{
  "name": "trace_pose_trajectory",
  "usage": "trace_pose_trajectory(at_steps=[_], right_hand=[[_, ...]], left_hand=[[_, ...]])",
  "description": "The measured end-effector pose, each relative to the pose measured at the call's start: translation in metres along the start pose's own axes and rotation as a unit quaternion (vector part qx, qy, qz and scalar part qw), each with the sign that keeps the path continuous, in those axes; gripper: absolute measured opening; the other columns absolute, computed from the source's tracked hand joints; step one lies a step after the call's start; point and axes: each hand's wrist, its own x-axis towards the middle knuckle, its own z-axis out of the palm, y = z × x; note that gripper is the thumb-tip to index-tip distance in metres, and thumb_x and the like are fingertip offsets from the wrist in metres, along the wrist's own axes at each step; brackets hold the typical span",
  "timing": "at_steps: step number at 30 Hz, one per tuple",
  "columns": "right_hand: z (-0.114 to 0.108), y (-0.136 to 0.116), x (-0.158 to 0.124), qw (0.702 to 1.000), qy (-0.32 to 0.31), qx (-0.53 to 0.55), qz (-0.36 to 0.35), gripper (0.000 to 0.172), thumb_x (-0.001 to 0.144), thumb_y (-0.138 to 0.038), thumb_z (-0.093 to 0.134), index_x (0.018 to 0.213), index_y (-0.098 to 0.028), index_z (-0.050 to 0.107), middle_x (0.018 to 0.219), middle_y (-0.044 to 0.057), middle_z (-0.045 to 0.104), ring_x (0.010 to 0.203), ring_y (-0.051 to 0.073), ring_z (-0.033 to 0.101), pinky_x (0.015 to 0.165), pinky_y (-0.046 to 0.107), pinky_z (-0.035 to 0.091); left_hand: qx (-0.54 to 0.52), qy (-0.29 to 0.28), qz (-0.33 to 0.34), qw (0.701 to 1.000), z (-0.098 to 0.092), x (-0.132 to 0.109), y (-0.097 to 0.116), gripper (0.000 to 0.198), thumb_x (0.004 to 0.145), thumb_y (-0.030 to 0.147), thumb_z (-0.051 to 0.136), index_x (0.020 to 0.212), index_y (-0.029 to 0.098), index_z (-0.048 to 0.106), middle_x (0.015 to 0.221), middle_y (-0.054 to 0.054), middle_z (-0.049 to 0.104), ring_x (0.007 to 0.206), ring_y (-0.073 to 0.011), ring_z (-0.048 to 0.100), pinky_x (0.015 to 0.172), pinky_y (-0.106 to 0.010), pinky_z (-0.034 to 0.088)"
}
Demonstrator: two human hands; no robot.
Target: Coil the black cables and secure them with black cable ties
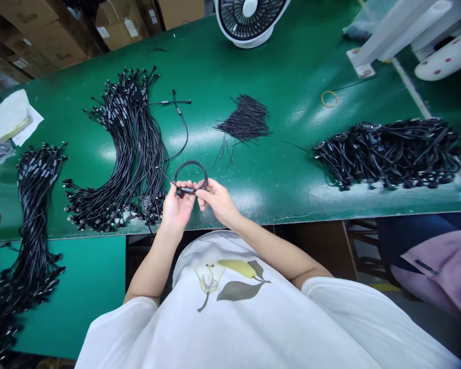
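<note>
A black cable (192, 163) is wound into a round loop just above the table's front edge. My left hand (179, 205) holds the loop's lower left side, where a dark connector lies across the fingers. On the loop's lower right, my right hand (217, 201) pinches the cable between thumb and fingers. Left of my hands spreads a big bundle of straight black cables (138, 148). One loose cable with split ends (182, 120) curves out from that bundle. Beyond my right hand is a pile of short thin black ties (246, 119).
Coiled black cables (392, 154) are heaped at the right. Another cable bundle (34, 205) hangs over the table's left front edge. A white fan (249, 25) stands at the back, near cardboard boxes (54, 41). A yellow rubber band (329, 99) lies on the green table (292, 66).
</note>
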Motion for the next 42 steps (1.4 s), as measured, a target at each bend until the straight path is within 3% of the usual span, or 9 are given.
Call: trace_pose_trajectory(at_steps=[5, 11, 16, 22, 25, 29, 32, 37, 42], right_hand=[[0.0, 0.011, 0.005, 0.999, 0.032, -0.02, -0.014, 0.038, 0.073, -0.047, 0.073, 0.086, -0.019, 0.05, 0.057, -0.007, 0.056, 0.046, 0.008, 0.05, 0.047, 0.022, 0.043], [0.001, -0.015, 0.006, 0.998, 0.026, 0.011, -0.051, 0.044, 0.077, -0.056, 0.069, 0.072, -0.019, 0.046, 0.07, -0.004, 0.047, 0.063, 0.006, 0.046, 0.059, 0.019, 0.042], [0.019, -0.046, 0.003, 0.997, -0.042, 0.069, -0.01, 0.046, 0.083, -0.06, 0.061, 0.071, -0.021, 0.039, 0.066, -0.005, 0.034, 0.054, 0.006, 0.033, 0.05, 0.02, 0.035], [0.025, -0.039, 0.001, 0.993, 0.02, -0.001, -0.118, 0.046, 0.083, -0.063, 0.059, 0.1, -0.021, 0.058, 0.097, 0.004, 0.059, 0.085, 0.012, 0.057, 0.075, 0.024, 0.05], [0.023, -0.035, 0.001, 0.997, 0.007, 0.024, -0.075, 0.044, 0.085, -0.063, 0.056, 0.095, -0.02, 0.055, 0.072, -0.001, 0.057, 0.06, 0.008, 0.053, 0.054, 0.02, 0.044], [0.024, -0.036, 0.006, 0.994, 0.039, 0.03, -0.094, 0.039, 0.081, -0.055, 0.066, 0.085, -0.023, 0.045, 0.063, -0.009, 0.043, 0.041, 0.002, 0.032, 0.038, 0.016, 0.021], [0.02, -0.04, 0.01, 0.997, -0.007, 0.036, -0.074, 0.035, 0.084, -0.055, 0.062, 0.094, -0.023, 0.05, 0.075, -0.007, 0.044, 0.041, -0.001, 0.029, 0.036, 0.016, 0.014], [0.003, -0.055, 0.013, 0.997, -0.066, 0.038, -0.023, 0.042, 0.083, -0.058, 0.062, 0.09, -0.018, 0.056, 0.078, -0.005, 0.043, 0.045, -0.001, 0.033, 0.037, 0.016, 0.021], [-0.001, -0.071, 0.009, 0.991, -0.083, 0.089, 0.056, 0.03, 0.087, -0.046, 0.062, 0.092, -0.018, 0.053, 0.065, -0.009, 0.037, 0.045, 0.001, 0.027, 0.039, 0.013, 0.023]], left_hand=[[0.03, -0.011, 0.025, 0.999, 0.001, -0.001, -0.001, 0.041, 0.103, 0.029, 0.03, 0.068, 0.018, 0.046, 0.063, 0.003, 0.048, 0.063, -0.008, 0.057, 0.082, -0.027, 0.054], [0.137, -0.092, 0.05, 0.985, -0.002, -0.01, -0.006, 0.041, 0.097, 0.044, 0.044, 0.066, 0.019, 0.041, 0.057, 0.007, 0.032, 0.047, -0.0067, 0.034, 0.049, -0.02, 0.039], [0.305, -0.161, 0.118, 0.931, -0.012, -0.018, -0.016, 0.04, 0.09, 0.054, 0.053, 0.072, 0.019, 0.047, 0.06, 0.005, 0.038, 0.052, -0.0087, 0.039, 0.053, -0.023, 0.04], [0.474, -0.225, 0.183, 0.831, -0.023, -0.025, -0.014, 0.023, 0.089, 0.04, 0.06, 0.098, 0.019, 0.059, 0.074, 0.0, 0.056, 0.065, -0.0143, 0.052, 0.066, -0.027, 0.044], [0.516, -0.221, 0.172, 0.81, -0.024, -0.025, -0.012, 0.022, 0.082, 0.022, 0.067, 0.103, 0.019, 0.063, 0.092, -0.005, 0.064, 0.089, -0.02, 0.059, 0.082, -0.029, 0.045], [0.524, -0.251, 0.113, 0.806, -0.026, -0.017, -0.01, 0.018, 0.076, 0.018, 0.071, 0.093, 0.017, 0.066, 0.101, -0.007, 0.066, 0.106, -0.0232, 0.056, 0.097, -0.033, 0.041], [0.473, -0.321, -0.023, 0.82, -0.026, -0.014, -0.009, 0.023, 0.078, 0.033, 0.072, 0.089, 0.015, 0.062, 0.087, -0.005, 0.064, 0.088, -0.0197, 0.06, 0.088, -0.034, 0.047], [0.365, -0.337, -0.168, 0.851, -0.019, -0.026, -0.011, 0.037, 0.079, 0.048, 0.07, 0.078, 0.018, 0.049, 0.064, 0.005, 0.043, 0.054, -0.0091, 0.044, 0.052, -0.025, 0.044], [0.321, -0.345, -0.183, 0.863, -0.015, -0.031, -0.015, 0.036, 0.075, 0.042, 0.077, 0.09, 0.015, 0.058, 0.068, 0.003, 0.047, 0.062, -0.0109, 0.051, 0.063, -0.027, 0.048]])
